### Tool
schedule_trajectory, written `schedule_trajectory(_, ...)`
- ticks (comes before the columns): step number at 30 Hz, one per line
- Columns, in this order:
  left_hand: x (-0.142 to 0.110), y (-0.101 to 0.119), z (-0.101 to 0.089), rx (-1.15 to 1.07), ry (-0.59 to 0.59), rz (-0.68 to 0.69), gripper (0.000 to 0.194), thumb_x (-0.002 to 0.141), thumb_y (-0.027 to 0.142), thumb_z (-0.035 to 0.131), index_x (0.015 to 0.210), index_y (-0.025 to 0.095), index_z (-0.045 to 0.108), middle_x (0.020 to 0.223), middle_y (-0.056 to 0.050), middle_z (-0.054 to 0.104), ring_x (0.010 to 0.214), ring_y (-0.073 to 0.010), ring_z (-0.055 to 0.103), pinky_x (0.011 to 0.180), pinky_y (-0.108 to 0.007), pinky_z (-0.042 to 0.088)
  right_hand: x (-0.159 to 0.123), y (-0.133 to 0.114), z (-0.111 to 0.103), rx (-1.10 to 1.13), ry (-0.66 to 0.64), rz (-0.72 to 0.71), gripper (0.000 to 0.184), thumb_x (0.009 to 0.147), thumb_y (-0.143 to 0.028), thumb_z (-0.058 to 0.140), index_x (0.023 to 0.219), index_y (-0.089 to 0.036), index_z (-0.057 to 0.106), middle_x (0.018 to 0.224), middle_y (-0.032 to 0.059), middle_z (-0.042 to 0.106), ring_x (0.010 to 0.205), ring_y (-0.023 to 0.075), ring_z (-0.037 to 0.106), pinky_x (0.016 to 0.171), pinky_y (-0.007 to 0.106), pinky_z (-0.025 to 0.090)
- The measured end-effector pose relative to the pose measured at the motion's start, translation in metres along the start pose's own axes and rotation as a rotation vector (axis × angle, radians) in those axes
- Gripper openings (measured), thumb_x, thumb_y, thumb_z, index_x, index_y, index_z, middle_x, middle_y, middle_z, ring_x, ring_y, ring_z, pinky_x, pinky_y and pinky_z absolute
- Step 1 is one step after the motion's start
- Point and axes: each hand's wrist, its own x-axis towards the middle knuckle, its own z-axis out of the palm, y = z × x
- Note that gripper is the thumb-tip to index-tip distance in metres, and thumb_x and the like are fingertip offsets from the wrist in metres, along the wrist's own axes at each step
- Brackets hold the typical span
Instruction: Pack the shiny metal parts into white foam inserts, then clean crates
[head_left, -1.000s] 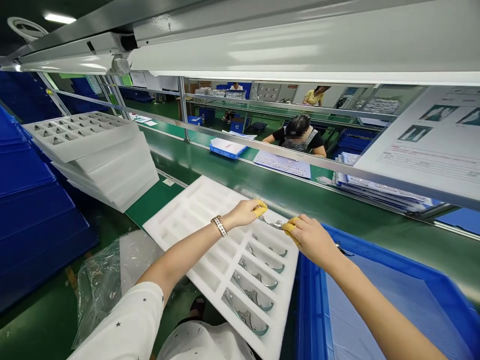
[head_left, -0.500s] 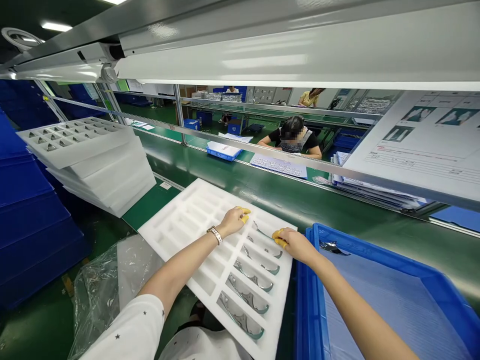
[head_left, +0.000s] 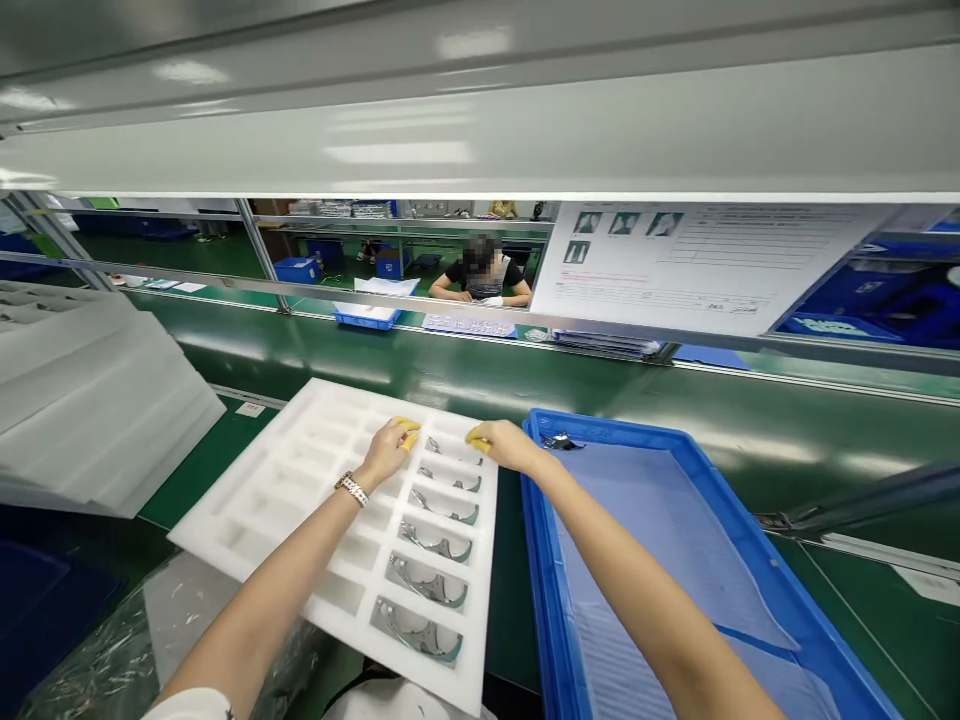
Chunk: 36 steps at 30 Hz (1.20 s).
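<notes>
On green bench [head_left: 180, 470] | foam tray [head_left: 481, 560], blue tray [head_left: 615, 427] | person [head_left: 484, 283] opposite

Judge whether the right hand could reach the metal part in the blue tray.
Probably yes: the right hand is close, nothing covers the metal part, and only the blue tray's rim appears between.

The tray [head_left: 477, 612] lies in the centre, with parts [head_left: 429, 640] in its right column. On its right is a bin [head_left: 541, 560], on its left a stack of trays [head_left: 97, 400]. A co-worker [head_left: 486, 275] sits beyond the surface [head_left: 637, 388].
</notes>
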Motion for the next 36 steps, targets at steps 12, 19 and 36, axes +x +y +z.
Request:
schedule_trajectory(12, -0.009, 0.020, 0.011, 0.231, -0.013, 0.005, 0.032, 0.093, 0.020, 0.050, 0.118, 0.022, 0.070, 0.123, -0.007, 0.062, 0.103, -0.0198, 0.065, 0.100, -0.035, 0.051, -0.063, 0.217, 0.090, -0.336, 0.243, 0.285, 0.046, 0.081, -0.009, 0.041, 0.115, -0.019, 0.071, 0.110, 0.0187, 0.070, 0.092, 0.0307, 0.066, 0.065, 0.037, 0.050)
schedule_trajectory(19, -0.017, 0.028, 0.009, 0.362, -0.022, 0.107, 0.034, 0.095, 0.020, 0.048, 0.122, 0.023, 0.069, 0.126, -0.010, 0.063, 0.111, -0.0235, 0.060, 0.104, -0.040, 0.046, -0.040, 0.252, 0.122, -0.403, 0.272, 0.131, 0.045, 0.086, -0.010, 0.032, 0.081, -0.023, 0.075, 0.079, 0.0150, 0.071, 0.081, 0.0317, 0.069, 0.058, 0.037, 0.050)
schedule_trajectory(36, -0.024, 0.024, 0.010, 0.358, -0.070, 0.226, 0.029, 0.099, 0.028, 0.048, 0.120, 0.021, 0.066, 0.133, -0.011, 0.061, 0.112, -0.0237, 0.062, 0.100, -0.042, 0.050, -0.081, 0.129, 0.063, 0.162, 0.968, -0.103, 0.032, 0.092, -0.047, 0.052, 0.099, -0.024, 0.072, 0.092, 0.0088, 0.072, 0.088, 0.0283, 0.062, 0.085, 0.046, 0.051)
